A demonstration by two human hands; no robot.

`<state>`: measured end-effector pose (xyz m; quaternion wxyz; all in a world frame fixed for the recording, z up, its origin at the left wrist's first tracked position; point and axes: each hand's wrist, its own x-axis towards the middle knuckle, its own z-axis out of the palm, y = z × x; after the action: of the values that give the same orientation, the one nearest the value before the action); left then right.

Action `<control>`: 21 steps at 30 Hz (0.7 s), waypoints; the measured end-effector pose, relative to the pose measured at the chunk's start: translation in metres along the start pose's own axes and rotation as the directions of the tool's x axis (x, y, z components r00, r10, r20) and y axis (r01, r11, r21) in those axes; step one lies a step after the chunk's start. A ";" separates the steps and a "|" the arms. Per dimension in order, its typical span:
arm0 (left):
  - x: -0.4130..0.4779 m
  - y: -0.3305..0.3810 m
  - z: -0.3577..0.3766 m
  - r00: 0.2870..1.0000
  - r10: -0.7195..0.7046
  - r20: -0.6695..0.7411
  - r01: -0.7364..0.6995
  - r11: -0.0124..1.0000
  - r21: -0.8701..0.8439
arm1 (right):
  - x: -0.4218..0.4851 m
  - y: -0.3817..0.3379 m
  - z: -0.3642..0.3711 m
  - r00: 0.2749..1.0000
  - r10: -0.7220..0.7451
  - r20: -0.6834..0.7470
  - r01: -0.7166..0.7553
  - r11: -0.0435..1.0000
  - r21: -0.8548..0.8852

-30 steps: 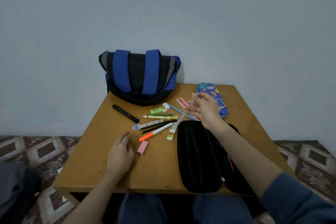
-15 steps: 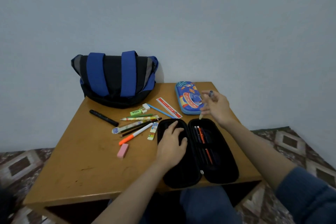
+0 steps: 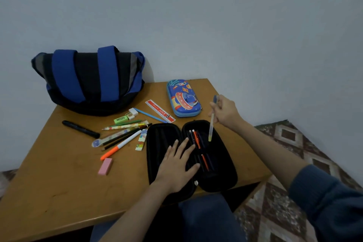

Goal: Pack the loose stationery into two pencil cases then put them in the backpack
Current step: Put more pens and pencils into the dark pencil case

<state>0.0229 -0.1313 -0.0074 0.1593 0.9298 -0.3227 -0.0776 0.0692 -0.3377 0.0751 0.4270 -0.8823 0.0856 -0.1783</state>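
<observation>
A black pencil case (image 3: 222, 173) lies open at the table's front edge, with several pens in its right half. My left hand (image 3: 177, 165) rests flat on its left half, fingers spread. My right hand (image 3: 225, 111) pinches a pale pen (image 3: 211, 126) that points down over the case's right half. A closed blue cartoon pencil case (image 3: 182, 97) lies behind. Loose stationery lies left of the black case: pink eraser (image 3: 105, 166), orange-tipped marker (image 3: 120, 146), black marker (image 3: 80, 128), red ruler (image 3: 160, 111), pencils. The blue and black backpack (image 3: 90, 80) stands at the back left.
The wooden table (image 3: 59, 182) stands against a pale wall (image 3: 196, 15). A green eraser (image 3: 120, 120) and a white sharpener (image 3: 133, 112) lie near the backpack. Patterned carpet (image 3: 275, 202) covers the floor to the right. My knees show under the front edge.
My left hand moved from the bare table near the pink eraser onto the black case's left half. My right hand tilted the pen tip down over the right half.
</observation>
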 end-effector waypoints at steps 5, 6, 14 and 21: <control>0.000 0.001 -0.001 1.000 0.007 -0.002 -0.007 1.000 0.004 | 0.002 0.010 0.002 1.000 0.016 0.018 -0.016 0.999 0.039; 0.000 0.001 -0.001 1.000 0.007 -0.003 -0.007 1.000 0.005 | 0.004 0.011 0.002 1.000 0.029 0.010 -0.030 0.997 0.066; 0.001 -0.001 0.002 1.000 0.011 -0.024 -0.011 1.000 0.005 | 0.007 0.007 0.009 0.995 0.046 0.086 -0.052 0.996 0.069; 0.000 0.002 0.001 1.000 0.008 -0.029 -0.008 1.000 -0.027 | 0.002 -0.003 0.012 0.965 0.082 0.249 -0.079 0.997 -0.024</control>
<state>0.0217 -0.1326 -0.0075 0.1770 0.9272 -0.3229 -0.0678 0.0757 -0.3275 0.0708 0.4354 -0.8964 0.0682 -0.0479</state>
